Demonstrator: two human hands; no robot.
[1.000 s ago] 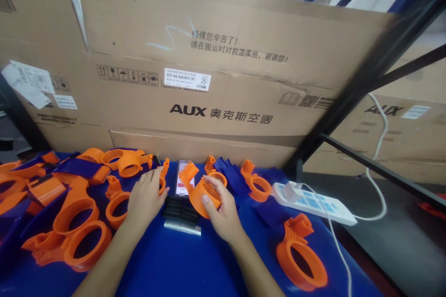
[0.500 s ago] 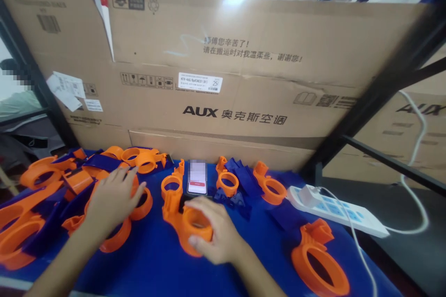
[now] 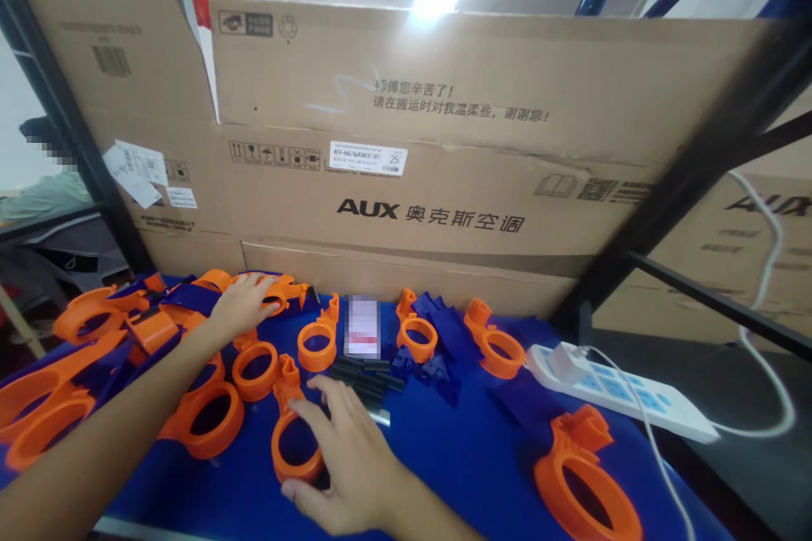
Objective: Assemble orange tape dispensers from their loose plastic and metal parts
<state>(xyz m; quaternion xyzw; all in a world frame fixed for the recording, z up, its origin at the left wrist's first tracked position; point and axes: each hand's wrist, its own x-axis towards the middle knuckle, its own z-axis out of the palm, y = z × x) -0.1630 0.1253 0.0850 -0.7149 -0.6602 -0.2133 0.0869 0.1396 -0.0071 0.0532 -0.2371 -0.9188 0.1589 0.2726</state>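
Note:
My right hand (image 3: pixel 348 458) lies low on the blue table cover (image 3: pixel 473 456), fingers spread and open, its thumb and forefinger touching an orange plastic ring part (image 3: pixel 287 431) that lies flat. My left hand (image 3: pixel 243 304) is stretched out to the back left, fingers extended over an orange ring part (image 3: pixel 279 294) in the heap by the cardboard; I see no closed grip. More orange rings (image 3: pixel 254 368) and dark blue pieces (image 3: pixel 444 323) lie between and around the hands.
A phone (image 3: pixel 362 325) lies face up behind a bundle of black strips (image 3: pixel 364 376). A white power strip (image 3: pixel 625 396) with a cable sits right, a big orange ring (image 3: pixel 587 486) near it. A tall cardboard box (image 3: pixel 412 152) closes the back; a dark rack post (image 3: pixel 685 169) slants at right.
The right hand has set its orange ring flat on the table and opened over it. The left hand has moved from the near rings to the back heap. The view has tilted up.

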